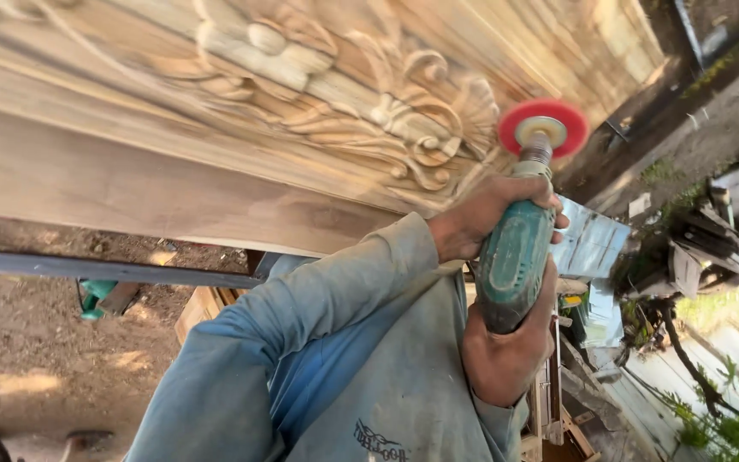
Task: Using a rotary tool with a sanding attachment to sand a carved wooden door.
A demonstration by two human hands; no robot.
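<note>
A broad carved wooden panel (241, 94), pale and dusty with scrolls and leaf shapes in relief, fills the upper left of the frame. A green power sander (513, 261) points up at it from centre right, its red disc (543, 128) near the carving's edge. Both hands clench the body, likely for steadiness: left hand (481, 218) higher, right hand (506, 351) lower.

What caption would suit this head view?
Both hands, left and right, grip a green power sander against carved wood.
</note>
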